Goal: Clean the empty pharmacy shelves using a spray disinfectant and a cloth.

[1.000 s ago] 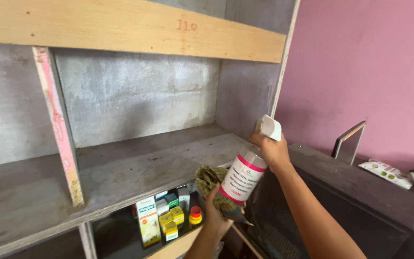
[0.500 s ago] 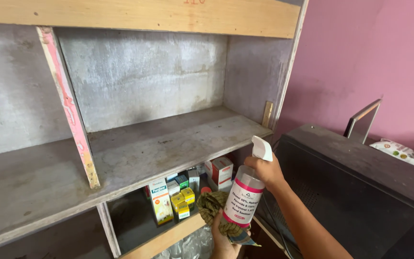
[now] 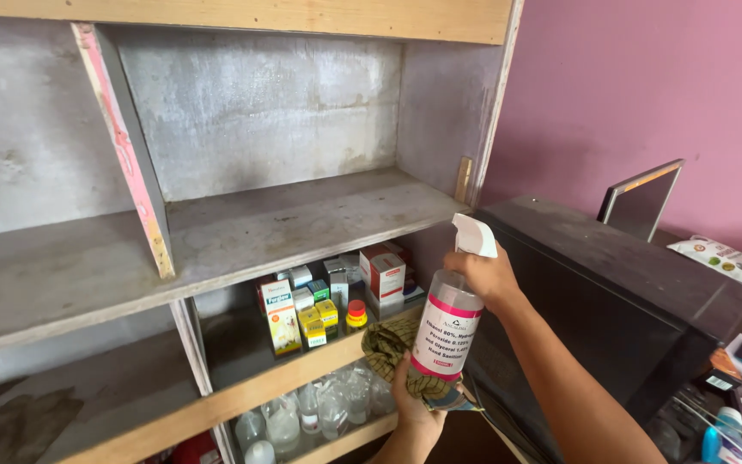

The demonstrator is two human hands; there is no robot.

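My right hand (image 3: 484, 277) grips the neck of a clear spray bottle (image 3: 447, 329) with a white trigger head and a pink-and-white label. It hangs in front of a grey wooden shelf unit (image 3: 242, 236). Below the bottle, my left hand (image 3: 414, 407) clutches a crumpled checked cloth (image 3: 388, 348) in olive and yellow. The cloth touches the bottle's lower side. Both hands are low, in front of the lower shelf where small boxes (image 3: 319, 296) stand.
The wide middle shelf is bare and stained. The lower shelf carries medicine boxes and a small red-capped bottle (image 3: 356, 314); clear plastic bottles (image 3: 315, 408) lie beneath. A dark cabinet (image 3: 611, 292) stands at right against a pink wall, with a tilted framed panel (image 3: 641, 198) and clutter.
The view has tilted downward and my hands with bottle and cloth have dropped from the middle shelf's level to the lower shelf. More of the boxes and plastic bottles shows now.
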